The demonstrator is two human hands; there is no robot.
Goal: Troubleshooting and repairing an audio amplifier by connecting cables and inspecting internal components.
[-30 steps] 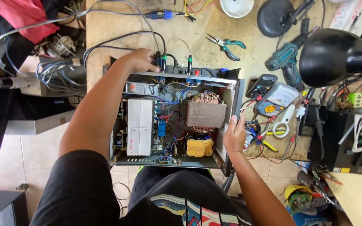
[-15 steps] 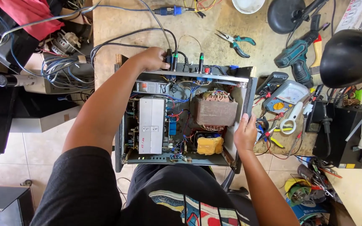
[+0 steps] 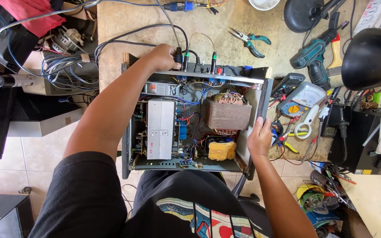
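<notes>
Chassis (image 3: 190, 165), lid off, is being steadied: left hand (image 3: 164, 57) curled over far panel, right hand (image 3: 259, 139) gripping right wall; repositioning needs even grip.

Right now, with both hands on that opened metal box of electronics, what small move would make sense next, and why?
Probably a small turn or slide of the open chassis. The left hand sits at its far edge by the plugged cables, and the right hand holds the side wall, a two-handed repositioning hold.
</notes>
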